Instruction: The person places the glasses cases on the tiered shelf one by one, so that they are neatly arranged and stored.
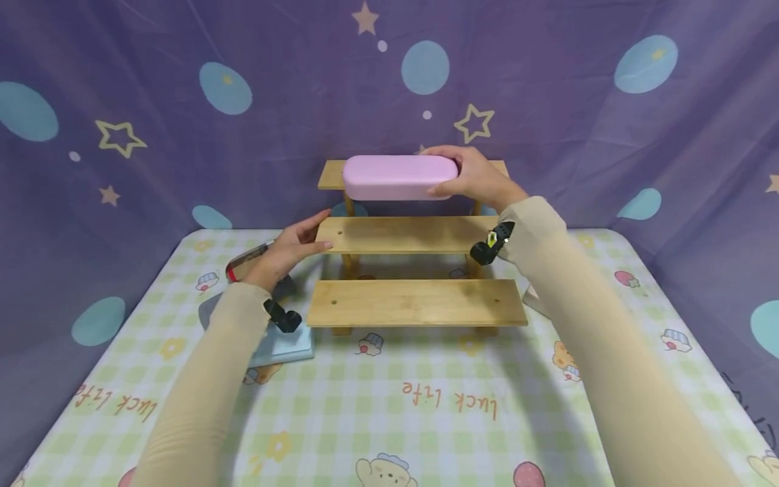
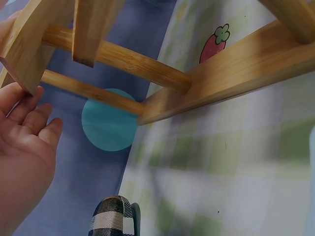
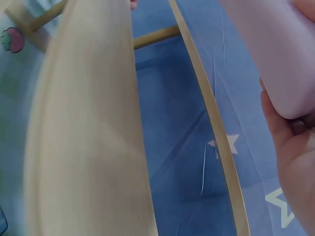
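A three-tier wooden stand stands on the table toward the back curtain. My right hand grips the right end of a long pink case with rounded ends, thumb in front and fingers behind. The case is at the top tier, hiding most of it; whether it touches the board cannot be told. With my left hand I hold the left end of the middle tier, thumb at its front edge. In the right wrist view, the case appears beside the top board.
Left of the stand lie a light blue box, a grey item partly under my forearm, and a brown item with a red end. A pale object shows behind my right sleeve. A checked item appears in the left wrist view.
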### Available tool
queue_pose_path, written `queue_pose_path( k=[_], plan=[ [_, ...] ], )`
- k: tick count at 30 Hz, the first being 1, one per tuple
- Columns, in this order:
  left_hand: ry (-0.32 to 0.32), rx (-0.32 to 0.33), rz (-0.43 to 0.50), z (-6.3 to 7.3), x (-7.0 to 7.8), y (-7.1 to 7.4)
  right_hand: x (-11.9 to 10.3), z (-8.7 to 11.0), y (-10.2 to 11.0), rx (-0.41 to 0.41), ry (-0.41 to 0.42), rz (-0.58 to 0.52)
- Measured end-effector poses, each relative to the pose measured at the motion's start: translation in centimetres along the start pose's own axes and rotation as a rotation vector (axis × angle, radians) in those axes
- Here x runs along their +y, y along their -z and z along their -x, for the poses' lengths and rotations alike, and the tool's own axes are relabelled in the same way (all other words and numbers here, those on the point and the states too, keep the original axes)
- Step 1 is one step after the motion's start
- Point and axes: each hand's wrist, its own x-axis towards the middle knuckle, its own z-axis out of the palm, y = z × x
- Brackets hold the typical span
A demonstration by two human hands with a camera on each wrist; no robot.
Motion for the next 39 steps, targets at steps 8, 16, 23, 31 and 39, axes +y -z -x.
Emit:
queue_pose_path(
  k=[8,16,23,31,39],
  plan=[
    [-0.003,-0.002,-0.003,0.0,0.0,0.1,0.3,-1.6,-0.6,0.005,-0.052,-0.084],
    [-0.009,0.002,0.004,0.2,0.0,0.1,0.8,-2.5,-1.6,0.066,-0.053,-0.220],
    [-0.015,-0.013,0.012,0.2,0.2,-0.2,0.4,-3.2,-1.9,0.142,-0.053,-0.257],
    [-0.001,-0.020,0.001,0.3,0.5,-0.4,0.7,-4.4,-2.1,0.120,-0.021,-0.211],
    [0.001,-0.024,0.003,0.3,0.4,-0.4,0.0,-5.9,-2.7,0.066,-0.006,-0.096]
  ],
)
